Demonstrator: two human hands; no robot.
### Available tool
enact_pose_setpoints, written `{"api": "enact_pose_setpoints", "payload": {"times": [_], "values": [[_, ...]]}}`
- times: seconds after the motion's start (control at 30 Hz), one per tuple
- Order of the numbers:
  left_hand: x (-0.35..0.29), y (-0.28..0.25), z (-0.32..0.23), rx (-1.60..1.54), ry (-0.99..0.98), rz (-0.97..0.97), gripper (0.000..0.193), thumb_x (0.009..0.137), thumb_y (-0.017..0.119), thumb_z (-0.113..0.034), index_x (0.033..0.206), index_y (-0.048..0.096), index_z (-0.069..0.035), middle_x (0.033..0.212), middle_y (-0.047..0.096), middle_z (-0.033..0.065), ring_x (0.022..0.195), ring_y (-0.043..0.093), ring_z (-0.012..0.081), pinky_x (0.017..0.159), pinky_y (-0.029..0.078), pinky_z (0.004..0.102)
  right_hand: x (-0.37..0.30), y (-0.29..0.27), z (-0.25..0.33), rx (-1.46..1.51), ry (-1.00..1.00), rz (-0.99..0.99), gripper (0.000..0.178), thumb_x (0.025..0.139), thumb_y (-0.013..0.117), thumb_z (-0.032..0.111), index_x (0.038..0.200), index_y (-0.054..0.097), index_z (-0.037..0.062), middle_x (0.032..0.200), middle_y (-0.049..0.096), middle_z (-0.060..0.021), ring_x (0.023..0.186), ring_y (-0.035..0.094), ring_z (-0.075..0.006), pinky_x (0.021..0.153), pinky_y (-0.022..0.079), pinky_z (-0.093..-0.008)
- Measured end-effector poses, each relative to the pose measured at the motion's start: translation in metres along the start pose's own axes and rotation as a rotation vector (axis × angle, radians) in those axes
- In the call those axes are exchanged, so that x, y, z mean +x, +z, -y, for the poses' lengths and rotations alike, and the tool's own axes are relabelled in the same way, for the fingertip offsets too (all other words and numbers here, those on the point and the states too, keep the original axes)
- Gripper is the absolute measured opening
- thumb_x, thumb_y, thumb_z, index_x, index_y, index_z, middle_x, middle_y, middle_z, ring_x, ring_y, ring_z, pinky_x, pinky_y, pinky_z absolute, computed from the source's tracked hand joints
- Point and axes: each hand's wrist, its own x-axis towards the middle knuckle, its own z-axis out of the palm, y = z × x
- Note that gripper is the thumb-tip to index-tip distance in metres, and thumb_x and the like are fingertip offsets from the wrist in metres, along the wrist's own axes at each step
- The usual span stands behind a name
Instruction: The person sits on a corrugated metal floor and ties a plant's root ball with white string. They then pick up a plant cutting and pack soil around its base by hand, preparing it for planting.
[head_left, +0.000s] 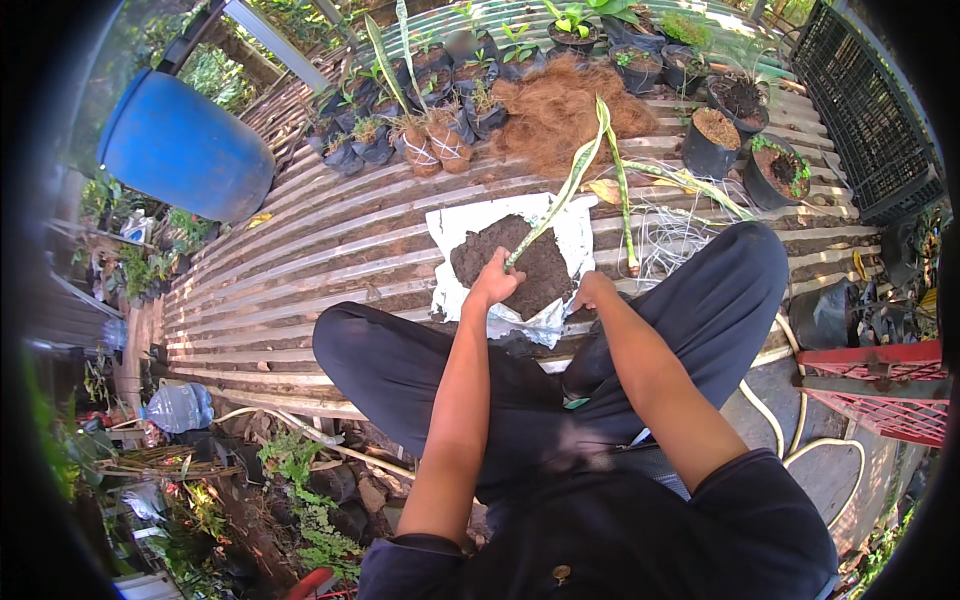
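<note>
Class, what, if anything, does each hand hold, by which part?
Left hand: a variegated leaf, by its lower end. Right hand: at the white sheet's edge; grip unclear.

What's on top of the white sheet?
Dark soil lies on the white sheet; the left hand holds a long leaf over it. The sheet's middle is hidden underneath.

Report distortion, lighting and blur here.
Head view, distortion: the grey-brown corrugated sheet bows, corners go black. Head view, lighting: daylight dapples the sheet's right side. Head view, blur: green foliage at the left rim is soft, a smudge clouds the lap of dark cloth trousers, the bare left hand looks sharper.
</note>
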Motion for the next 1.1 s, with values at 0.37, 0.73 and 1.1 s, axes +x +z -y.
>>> {"api": "enact_pose_setpoints", "payload": {"times": [0.37, 0.73, 1.1], "values": [[-0.006, 0.045, 0.009, 0.078, 0.031, 0.074, 0.059, 0.08, 0.077, -0.021, 0.119, 0.038, 0.001, 0.086, 0.064, 0.0135, 0.082, 0.063, 0.0278, 0.08, 0.05, 0.0412, 0.041, 0.009, -0.017, 0.743, 0.115, 0.474, 0.029, 0.096, 0.061, 0.019, 0.113, 0.058, -0.0031, 0.116, 0.067, -0.0147, 0.1, 0.069, -0.0244, 0.086, 0.059, -0.0409], [-0.011, 0.076, 0.014, 0.336, 0.018, 0.023, 0.064, 0.066, 0.09, -0.019, 0.105, 0.046, 0.004, 0.083, 0.071, 0.016, 0.086, 0.071, 0.0329, 0.081, 0.055, 0.0412, 0.019, 0.015, -0.012, 0.99, 0.139, 0.31, 0.026, 0.102, 0.053, 0.019, 0.115, 0.058, -0.0037, 0.111, 0.068, -0.0147, 0.104, 0.067, -0.0252, 0.087, 0.059, -0.0395], [-0.005, 0.068, 0.022, 0.314, 0.074, -0.104, 0.043, 0.081, 0.075, -0.018, 0.108, 0.056, 0.009, 0.099, 0.068, 0.0283, 0.099, 0.067, 0.0405, 0.086, 0.052, 0.0445, -0.021, -0.029, -0.004, 1.056, -0.121, 0.144, 0.036, 0.094, 0.047, 0.031, 0.108, 0.06, 0.0003, 0.096, 0.068, -0.0103, 0.088, 0.068, -0.0204, 0.073, 0.054, -0.0331]]}}
